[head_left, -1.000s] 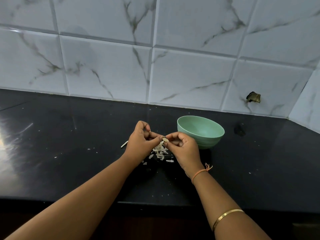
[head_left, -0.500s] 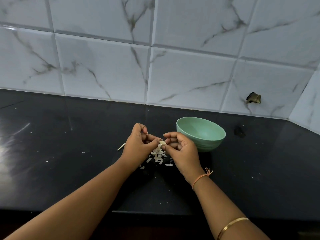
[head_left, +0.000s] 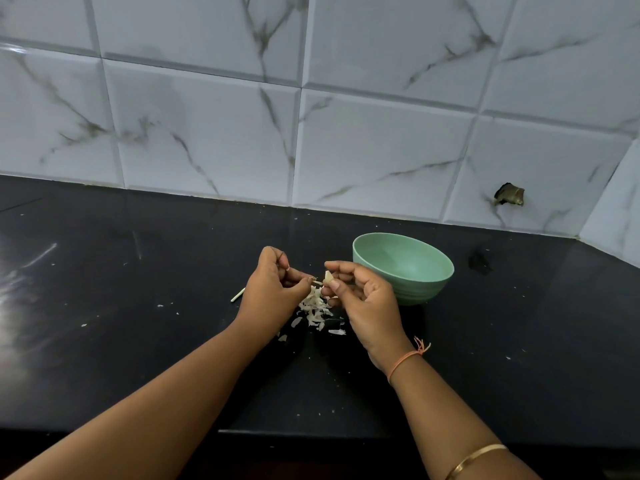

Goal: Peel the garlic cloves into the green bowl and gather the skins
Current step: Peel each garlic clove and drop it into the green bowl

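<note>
a person's two bare hands work over a glossy black stone countertop (head_left: 138, 341), backed by white marble-look wall tiles (head_left: 207, 133). the right hand (head_left: 367, 303), fingers curled, pinches a small pale garlic clove (head_left: 328, 277) between thumb and fingertips, holding it in the air just left of a round pale green plastic bowl (head_left: 415, 289). the left hand (head_left: 273, 292), also curled, closes thumb and forefinger on what looks like a thin strip of papery skin at the clove's tip. beneath the hands a loose heap of pale garlic skins (head_left: 315, 311) lies on the counter, with flecks scattered around it and a short white stalk piece (head_left: 238, 294) to the left. no cloves show in the visible part of the bowl. risks from here: a hard tug may make the smooth clove slip free and miss the bowl, and the light skins may scatter farther, making them harder to gather.
</note>
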Motion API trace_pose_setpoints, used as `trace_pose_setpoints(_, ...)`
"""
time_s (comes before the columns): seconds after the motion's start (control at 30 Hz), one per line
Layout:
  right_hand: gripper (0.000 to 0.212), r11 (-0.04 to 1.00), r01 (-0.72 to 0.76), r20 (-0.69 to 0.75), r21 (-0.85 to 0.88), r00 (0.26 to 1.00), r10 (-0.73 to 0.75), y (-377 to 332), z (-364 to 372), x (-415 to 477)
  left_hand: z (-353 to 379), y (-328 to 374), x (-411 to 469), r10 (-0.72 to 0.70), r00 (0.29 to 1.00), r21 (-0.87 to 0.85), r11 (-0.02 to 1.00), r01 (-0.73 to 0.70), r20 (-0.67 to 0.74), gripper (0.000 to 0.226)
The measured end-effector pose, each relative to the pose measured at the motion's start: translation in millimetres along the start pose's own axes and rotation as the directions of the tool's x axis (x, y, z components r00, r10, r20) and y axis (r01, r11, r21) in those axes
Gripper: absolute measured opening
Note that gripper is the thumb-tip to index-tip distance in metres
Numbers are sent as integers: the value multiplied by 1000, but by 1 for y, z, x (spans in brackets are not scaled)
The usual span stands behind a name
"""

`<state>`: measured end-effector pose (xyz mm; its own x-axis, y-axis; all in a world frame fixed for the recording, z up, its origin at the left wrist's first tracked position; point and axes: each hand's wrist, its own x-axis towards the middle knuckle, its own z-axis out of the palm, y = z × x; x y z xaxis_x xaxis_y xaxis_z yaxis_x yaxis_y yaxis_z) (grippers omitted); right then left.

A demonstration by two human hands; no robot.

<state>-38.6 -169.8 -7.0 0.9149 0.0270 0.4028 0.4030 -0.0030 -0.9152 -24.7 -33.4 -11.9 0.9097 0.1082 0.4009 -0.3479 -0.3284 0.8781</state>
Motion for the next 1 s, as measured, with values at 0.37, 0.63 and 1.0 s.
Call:
trace_pose_setpoints(0.37, 15, 998, -61, -11, -6, 998, 61, 2, -2, -1, -1, 6, -4, 51, 998, -82, 995, -47, 43, 32)
trace_pose_setpoints(0.63, 19, 997, -42, -20, -72, 999, 41, 1, -2, -1, -2, 9, -6, 59, 995, -147, 988, -47, 79, 37)
trace_pose_setpoints(1.0, 12, 997, -75, 3, -23, 997, 75, 2, -2, 0, -4, 9, -6, 42, 996, -168, 985, -29, 76, 37)
